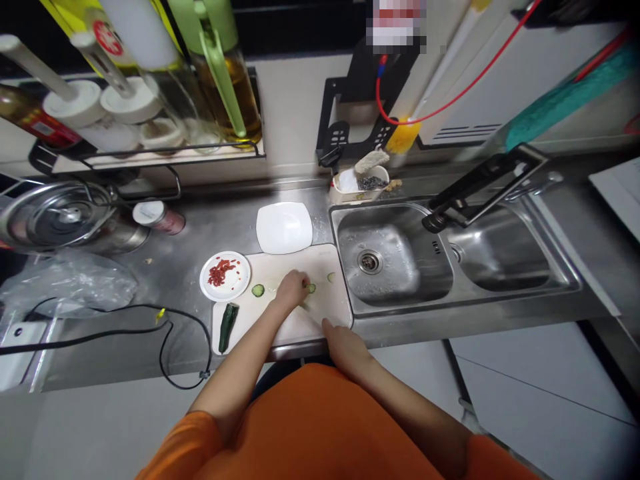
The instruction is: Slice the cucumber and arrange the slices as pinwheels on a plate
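A pale cutting board (280, 320) lies on the steel counter, left of the sink. My left hand (291, 289) rests on the board's middle, fingers curled down on a small green cucumber piece (311, 288). At the board's front right corner, my right hand (345, 345) is closed around what looks like a knife (314, 315); its pale blade points toward my left hand. A dark green cucumber end (227, 327) lies on the board's left edge. Loose slices sit at the left (258, 290) and near the right edge (331, 277).
A small round plate of red chilli bits (225, 275) touches the board's left corner, with a white square plate (284, 227) behind. The double sink (395, 260) with its black faucet (475, 190) lies right. A black cable (165, 333), plastic bag (70, 283) and pot lid (60, 217) occupy the left.
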`<state>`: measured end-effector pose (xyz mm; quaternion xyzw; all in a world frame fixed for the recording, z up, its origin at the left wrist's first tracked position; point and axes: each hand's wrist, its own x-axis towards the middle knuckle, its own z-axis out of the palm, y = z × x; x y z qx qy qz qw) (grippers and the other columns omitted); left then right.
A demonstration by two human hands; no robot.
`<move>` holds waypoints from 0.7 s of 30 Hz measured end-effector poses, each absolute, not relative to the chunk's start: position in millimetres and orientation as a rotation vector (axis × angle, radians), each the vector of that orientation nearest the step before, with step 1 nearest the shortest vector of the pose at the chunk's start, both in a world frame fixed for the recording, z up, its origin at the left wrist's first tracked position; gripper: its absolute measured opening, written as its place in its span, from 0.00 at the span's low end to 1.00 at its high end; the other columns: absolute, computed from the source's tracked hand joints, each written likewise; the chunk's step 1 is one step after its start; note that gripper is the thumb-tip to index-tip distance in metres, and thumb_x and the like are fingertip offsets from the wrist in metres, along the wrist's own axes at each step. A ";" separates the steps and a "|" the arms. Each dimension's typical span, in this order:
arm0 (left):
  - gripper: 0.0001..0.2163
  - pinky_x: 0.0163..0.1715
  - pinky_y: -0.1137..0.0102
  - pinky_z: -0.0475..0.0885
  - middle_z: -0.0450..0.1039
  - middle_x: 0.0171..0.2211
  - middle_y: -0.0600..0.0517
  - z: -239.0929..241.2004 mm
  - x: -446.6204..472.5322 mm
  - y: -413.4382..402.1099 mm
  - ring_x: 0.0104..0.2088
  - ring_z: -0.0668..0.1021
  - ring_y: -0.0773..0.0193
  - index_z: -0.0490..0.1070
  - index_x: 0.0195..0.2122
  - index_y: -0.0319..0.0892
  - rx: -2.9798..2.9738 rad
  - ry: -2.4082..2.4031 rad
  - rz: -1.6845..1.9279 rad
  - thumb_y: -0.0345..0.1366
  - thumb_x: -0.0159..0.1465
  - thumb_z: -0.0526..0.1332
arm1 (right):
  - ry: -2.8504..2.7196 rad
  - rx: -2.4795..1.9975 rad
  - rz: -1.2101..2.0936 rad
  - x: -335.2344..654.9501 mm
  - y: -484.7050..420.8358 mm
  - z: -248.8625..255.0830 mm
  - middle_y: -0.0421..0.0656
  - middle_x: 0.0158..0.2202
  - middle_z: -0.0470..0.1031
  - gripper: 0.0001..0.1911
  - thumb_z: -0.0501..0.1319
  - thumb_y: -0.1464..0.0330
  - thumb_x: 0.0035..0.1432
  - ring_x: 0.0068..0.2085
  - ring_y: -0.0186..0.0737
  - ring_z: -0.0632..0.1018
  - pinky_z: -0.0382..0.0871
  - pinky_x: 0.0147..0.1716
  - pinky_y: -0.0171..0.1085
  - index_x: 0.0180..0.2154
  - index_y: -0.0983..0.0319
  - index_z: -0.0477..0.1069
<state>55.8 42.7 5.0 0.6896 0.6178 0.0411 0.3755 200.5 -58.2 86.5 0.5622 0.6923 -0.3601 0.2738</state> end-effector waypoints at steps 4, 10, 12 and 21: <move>0.02 0.30 0.73 0.64 0.73 0.28 0.53 8.5 55.8 40.3 0.30 0.72 0.66 0.72 0.28 0.41 1.696 1.549 0.142 0.30 0.54 0.61 | 1.877 1.520 -0.955 200.8 -58.3 85.9 0.54 0.41 0.75 0.19 0.43 0.79 0.61 0.44 0.47 0.77 0.68 0.37 0.40 0.51 0.64 0.59; 0.02 0.30 0.73 0.63 0.74 0.26 0.54 17.5 29.0 27.6 0.28 0.73 0.67 0.72 0.29 0.43 1.576 1.765 0.250 0.34 0.56 0.60 | 1.875 1.514 -0.981 204.0 -58.9 81.2 0.53 0.40 0.75 0.20 0.44 0.80 0.59 0.44 0.47 0.76 0.68 0.36 0.40 0.52 0.64 0.58; 0.03 0.30 0.73 0.63 0.74 0.27 0.54 18.1 16.2 19.8 0.28 0.73 0.66 0.72 0.30 0.43 1.541 1.866 0.239 0.34 0.56 0.59 | 1.885 1.521 -0.981 205.6 -59.5 79.0 0.53 0.40 0.74 0.21 0.44 0.80 0.58 0.44 0.47 0.76 0.67 0.36 0.39 0.52 0.64 0.58; 0.11 0.41 0.69 0.66 0.74 0.37 0.47 4.6 1.4 -18.5 0.39 0.74 0.61 0.72 0.42 0.42 1.625 1.913 0.268 0.34 0.58 0.57 | 1.918 1.564 -0.968 205.1 -57.6 74.7 0.52 0.41 0.74 0.21 0.44 0.80 0.58 0.45 0.45 0.75 0.65 0.37 0.37 0.53 0.64 0.57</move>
